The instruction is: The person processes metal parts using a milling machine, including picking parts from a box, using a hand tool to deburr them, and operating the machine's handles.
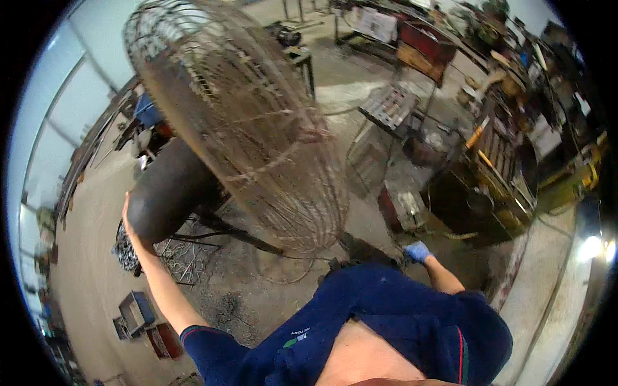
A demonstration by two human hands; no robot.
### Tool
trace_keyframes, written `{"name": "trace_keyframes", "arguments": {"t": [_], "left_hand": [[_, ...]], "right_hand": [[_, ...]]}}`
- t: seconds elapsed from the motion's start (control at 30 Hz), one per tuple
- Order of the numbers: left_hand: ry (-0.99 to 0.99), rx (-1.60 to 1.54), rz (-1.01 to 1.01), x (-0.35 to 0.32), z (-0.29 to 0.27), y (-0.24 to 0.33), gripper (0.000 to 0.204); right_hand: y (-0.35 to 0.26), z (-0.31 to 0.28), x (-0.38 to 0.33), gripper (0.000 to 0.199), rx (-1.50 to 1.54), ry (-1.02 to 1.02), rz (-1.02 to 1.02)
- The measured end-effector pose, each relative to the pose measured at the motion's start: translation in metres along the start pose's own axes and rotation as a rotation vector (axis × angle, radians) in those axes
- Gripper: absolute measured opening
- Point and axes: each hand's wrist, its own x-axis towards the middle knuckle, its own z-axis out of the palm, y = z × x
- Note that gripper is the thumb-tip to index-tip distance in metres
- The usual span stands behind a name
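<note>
A large floor fan fills the upper middle, its wire guard (257,128) rusty brown and tilted. Behind the guard sits the fan's dark rounded motor housing (170,186). My left hand (127,209), arm stretched out, lies along the outer end of that housing with its fingers extended. Low on the right, beside my body, is my right hand (418,251) in a blue glove. Its fingers are too small and blurred to read, and what it may hold does not show. Dark legs (241,235) of the fan's stand run beneath the housing.
Metal scraps and chains (125,248) lie below my left hand, near small bins (136,312) on the floor. At right stand a slatted metal stool (389,106), a large dark container (479,199) and a cluttered bench. A red box (428,42) stands farther back.
</note>
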Motion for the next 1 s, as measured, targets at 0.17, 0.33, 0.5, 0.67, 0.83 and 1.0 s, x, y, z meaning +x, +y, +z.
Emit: {"name": "trace_keyframes", "arguments": {"t": [0.17, 0.33, 0.5, 0.67, 0.83, 1.0], "left_hand": [[0.127, 0.118, -0.050, -0.012, 0.014, -0.026, 0.045], [0.602, 0.188, 0.240, -0.017, -0.095, -0.028, 0.043], [0.518, 0.178, 0.254, -0.145, -0.121, -0.184, 0.033], [0.577, 0.023, -0.767, -0.295, -0.024, -0.463, 0.034], [0.427, 0.208, -1.012, -0.295, 0.139, -0.527, 0.044], [0.405, 0.259, -0.985, -0.243, 0.216, -0.533, 0.054]], "right_hand": [[0.028, -0.023, -0.006, 0.021, 0.263, -0.010, 0.253], [0.076, -0.028, 0.045, 0.038, 0.566, -0.001, 0.469], [0.111, -0.037, 0.088, 0.028, 0.248, -0.058, 0.081], [0.153, -0.035, 0.128, 0.035, 0.966, -0.098, 0.320], [0.208, -0.070, 0.153, 0.032, 1.192, -0.096, 0.402], [0.215, -0.143, 0.129, 0.025, 1.355, -0.101, 0.458]]}}
